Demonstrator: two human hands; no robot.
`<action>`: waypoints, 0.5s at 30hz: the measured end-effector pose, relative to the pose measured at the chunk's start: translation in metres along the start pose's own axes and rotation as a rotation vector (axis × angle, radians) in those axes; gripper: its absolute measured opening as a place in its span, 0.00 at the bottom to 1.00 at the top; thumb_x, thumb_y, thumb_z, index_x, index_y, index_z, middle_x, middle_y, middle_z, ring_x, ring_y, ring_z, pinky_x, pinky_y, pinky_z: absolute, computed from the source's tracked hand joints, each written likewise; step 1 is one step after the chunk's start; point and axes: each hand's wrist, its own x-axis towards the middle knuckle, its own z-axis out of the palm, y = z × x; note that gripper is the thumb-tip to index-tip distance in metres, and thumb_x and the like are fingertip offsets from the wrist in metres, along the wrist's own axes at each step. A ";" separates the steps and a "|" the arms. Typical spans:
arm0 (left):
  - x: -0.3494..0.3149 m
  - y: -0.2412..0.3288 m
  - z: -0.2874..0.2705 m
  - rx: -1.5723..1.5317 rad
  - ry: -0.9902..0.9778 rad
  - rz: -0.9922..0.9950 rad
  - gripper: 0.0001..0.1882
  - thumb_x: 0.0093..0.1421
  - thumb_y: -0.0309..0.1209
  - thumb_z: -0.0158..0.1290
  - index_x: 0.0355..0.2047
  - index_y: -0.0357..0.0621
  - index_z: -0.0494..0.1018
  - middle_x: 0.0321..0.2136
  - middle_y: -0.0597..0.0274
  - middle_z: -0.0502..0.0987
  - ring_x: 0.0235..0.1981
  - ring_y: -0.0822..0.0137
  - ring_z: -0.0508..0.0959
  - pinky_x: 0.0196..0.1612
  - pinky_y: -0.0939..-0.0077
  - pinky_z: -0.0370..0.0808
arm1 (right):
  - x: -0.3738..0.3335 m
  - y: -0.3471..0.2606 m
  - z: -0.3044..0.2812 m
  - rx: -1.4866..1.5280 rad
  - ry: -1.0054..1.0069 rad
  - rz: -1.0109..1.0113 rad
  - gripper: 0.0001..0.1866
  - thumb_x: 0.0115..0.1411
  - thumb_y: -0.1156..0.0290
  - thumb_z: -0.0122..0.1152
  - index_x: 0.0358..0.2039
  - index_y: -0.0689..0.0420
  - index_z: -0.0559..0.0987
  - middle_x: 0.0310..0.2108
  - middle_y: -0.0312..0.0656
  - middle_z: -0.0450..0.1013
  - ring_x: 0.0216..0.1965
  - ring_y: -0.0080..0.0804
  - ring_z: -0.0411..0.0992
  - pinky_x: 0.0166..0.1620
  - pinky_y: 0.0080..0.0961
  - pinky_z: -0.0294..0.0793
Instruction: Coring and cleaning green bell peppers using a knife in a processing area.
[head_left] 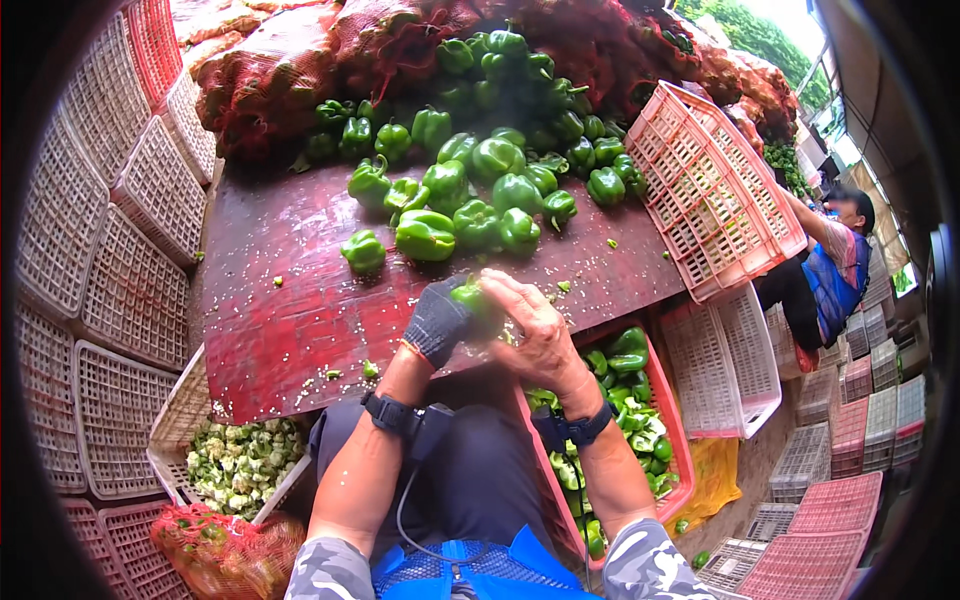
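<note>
In the head view, the left hand (440,322), in a dark grey glove, is curled around a green pepper (468,295). The pepper is up over the near part of a red table (290,320). The right hand (535,325) has no glove and is right beside it, with its fingers bent toward the pepper. The spot between the hands is blurry, so I cannot tell if the right hand holds anything. A big pile of peppers (475,222) sits on the table past the hands. Low on the right, a red crate (684,458) has cut peppers in it. Low on the left, a white crate (172,425) has pale green bits (245,465) in it
</note>
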 end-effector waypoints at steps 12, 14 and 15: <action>0.008 0.015 0.009 -0.061 0.434 -0.233 0.15 0.52 0.30 0.62 0.40 0.41 0.77 0.33 0.51 0.82 0.35 0.57 0.83 0.40 0.66 0.79 | -0.022 -0.026 0.015 0.158 0.084 0.516 0.20 0.71 0.55 0.54 0.41 0.63 0.80 0.30 0.54 0.77 0.33 0.55 0.76 0.38 0.41 0.75; 0.008 0.021 0.010 -0.005 0.426 -0.270 0.20 0.49 0.20 0.58 0.45 0.39 0.76 0.35 0.51 0.83 0.37 0.62 0.83 0.43 0.68 0.79 | -0.018 -0.038 0.017 0.141 0.086 0.544 0.22 0.74 0.57 0.46 0.33 0.63 0.77 0.27 0.57 0.73 0.30 0.62 0.72 0.34 0.47 0.70; 0.008 0.020 0.012 -0.010 0.450 -0.246 0.17 0.51 0.25 0.60 0.43 0.39 0.77 0.34 0.51 0.83 0.35 0.60 0.83 0.41 0.67 0.79 | -0.017 -0.035 0.019 0.111 0.073 0.547 0.22 0.74 0.57 0.46 0.32 0.63 0.77 0.27 0.58 0.73 0.31 0.62 0.72 0.34 0.48 0.69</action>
